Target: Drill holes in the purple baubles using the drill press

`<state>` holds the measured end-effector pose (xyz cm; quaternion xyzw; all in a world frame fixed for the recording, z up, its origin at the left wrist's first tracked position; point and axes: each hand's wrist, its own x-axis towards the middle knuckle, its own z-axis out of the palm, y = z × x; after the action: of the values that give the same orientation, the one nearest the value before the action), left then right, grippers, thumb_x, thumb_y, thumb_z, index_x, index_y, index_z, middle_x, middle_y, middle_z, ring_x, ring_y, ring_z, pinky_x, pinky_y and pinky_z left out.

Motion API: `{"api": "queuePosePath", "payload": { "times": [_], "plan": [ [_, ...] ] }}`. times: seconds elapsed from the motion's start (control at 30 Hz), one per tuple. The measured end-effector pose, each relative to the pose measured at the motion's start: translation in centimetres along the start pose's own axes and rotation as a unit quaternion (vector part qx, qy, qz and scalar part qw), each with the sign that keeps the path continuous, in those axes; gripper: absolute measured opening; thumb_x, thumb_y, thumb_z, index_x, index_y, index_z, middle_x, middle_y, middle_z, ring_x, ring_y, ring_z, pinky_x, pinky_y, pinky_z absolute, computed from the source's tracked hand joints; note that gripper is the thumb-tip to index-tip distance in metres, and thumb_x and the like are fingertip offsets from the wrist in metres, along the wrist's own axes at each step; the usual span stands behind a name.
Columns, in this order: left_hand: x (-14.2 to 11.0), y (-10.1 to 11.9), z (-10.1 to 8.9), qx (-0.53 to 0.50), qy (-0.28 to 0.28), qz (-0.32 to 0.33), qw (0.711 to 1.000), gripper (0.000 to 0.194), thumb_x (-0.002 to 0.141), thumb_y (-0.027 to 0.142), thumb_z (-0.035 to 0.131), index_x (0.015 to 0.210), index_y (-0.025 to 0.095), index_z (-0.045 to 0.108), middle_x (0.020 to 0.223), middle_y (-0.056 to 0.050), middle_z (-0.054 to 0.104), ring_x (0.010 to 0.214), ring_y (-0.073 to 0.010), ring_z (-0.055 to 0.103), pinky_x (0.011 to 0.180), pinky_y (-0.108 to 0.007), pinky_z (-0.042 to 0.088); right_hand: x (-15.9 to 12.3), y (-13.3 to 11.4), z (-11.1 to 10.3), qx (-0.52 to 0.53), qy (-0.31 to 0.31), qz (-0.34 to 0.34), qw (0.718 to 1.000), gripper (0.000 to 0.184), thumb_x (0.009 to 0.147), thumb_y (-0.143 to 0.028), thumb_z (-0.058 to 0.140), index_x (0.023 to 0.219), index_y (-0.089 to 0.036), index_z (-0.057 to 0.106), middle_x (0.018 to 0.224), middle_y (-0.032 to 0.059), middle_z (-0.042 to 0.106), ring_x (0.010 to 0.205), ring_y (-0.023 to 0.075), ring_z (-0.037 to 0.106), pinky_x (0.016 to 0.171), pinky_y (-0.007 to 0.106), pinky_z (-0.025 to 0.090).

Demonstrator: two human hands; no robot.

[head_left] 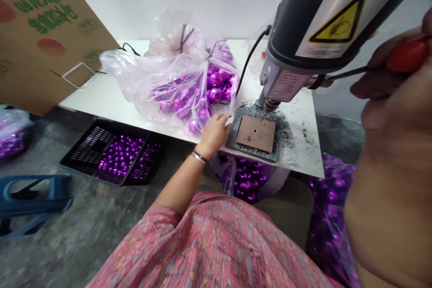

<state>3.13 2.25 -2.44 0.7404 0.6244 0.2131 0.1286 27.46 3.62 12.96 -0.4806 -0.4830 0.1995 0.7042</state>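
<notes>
My left hand [215, 132] reaches into the open edge of a clear plastic bag [175, 81] full of shiny purple balls [216, 82] on the white table [101, 96]. Its fingers are curled, and what they hold is hidden. My right hand [394, 94], very close to the camera, is wrapped round the red knob [408, 54] of the drill press lever. The drill press head [317, 22] stands over a brown board [255, 133] on a grey base [253, 155], with dark shavings around it.
A black crate [111, 153] with purple balls sits on the floor under the table. More bags of purple balls lie below the table [248, 180] and at right [332, 216]. A cardboard box [40, 31] stands at left, a blue stool [30, 198] at lower left.
</notes>
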Motion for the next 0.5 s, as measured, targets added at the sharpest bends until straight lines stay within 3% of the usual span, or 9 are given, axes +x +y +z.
{"api": "queuePosePath", "payload": {
  "times": [0.1, 0.23, 0.37, 0.5],
  "plan": [
    [1.6, -2.0, -1.5, 0.146, 0.035, -0.088, 0.985, 0.037, 0.097, 0.018, 0.055, 0.131, 0.019, 0.069, 0.14, -0.015, 0.069, 0.128, -0.0371, 0.062, 0.108, -0.054, 0.046, -0.4, 0.0, 0.1, 0.004, 0.03, 0.017, 0.999, 0.033, 0.085, -0.049, 0.058, 0.072, -0.019, 0.059, 0.06, -0.0008, 0.05, 0.039, 0.0082, 0.042, 0.042, 0.032, 0.019],
    [2.3, -4.1, -2.6, 0.223, 0.011, -0.151, 0.963, 0.046, 0.094, 0.019, 0.054, 0.138, 0.016, 0.065, 0.148, -0.021, 0.062, 0.127, -0.0424, 0.059, 0.105, -0.058, 0.045, -1.3, -0.2, 0.1, 0.003, 0.023, 0.003, 1.0, 0.032, 0.087, -0.048, 0.058, 0.076, -0.018, 0.061, 0.063, -0.0001, 0.053, 0.044, 0.008, 0.045, 0.047, 0.031, 0.023],
    [2.2, -5.4, -2.8, 0.214, 0.007, -0.169, 0.962, 0.055, 0.091, 0.021, 0.06, 0.146, 0.016, 0.058, 0.145, -0.021, 0.064, 0.127, -0.0422, 0.061, 0.108, -0.057, 0.044, -1.7, -0.2, -0.1, -0.015, 0.037, 0.022, 0.999, 0.037, 0.09, -0.049, 0.056, 0.072, -0.016, 0.057, 0.063, -0.0005, 0.05, 0.045, 0.0065, 0.046, 0.049, 0.029, 0.028],
    [1.7, -5.2, -3.3, 0.097, 0.069, -0.122, 0.985, 0.06, 0.084, 0.03, 0.073, 0.142, 0.02, 0.059, 0.132, -0.015, 0.072, 0.126, -0.0372, 0.063, 0.11, -0.054, 0.047, -1.7, 0.0, -0.2, -0.003, 0.017, -0.012, 1.0, 0.035, 0.091, -0.049, 0.056, 0.082, -0.016, 0.065, 0.067, -0.0007, 0.055, 0.048, 0.0054, 0.049, 0.046, 0.026, 0.025]
  ]
}}
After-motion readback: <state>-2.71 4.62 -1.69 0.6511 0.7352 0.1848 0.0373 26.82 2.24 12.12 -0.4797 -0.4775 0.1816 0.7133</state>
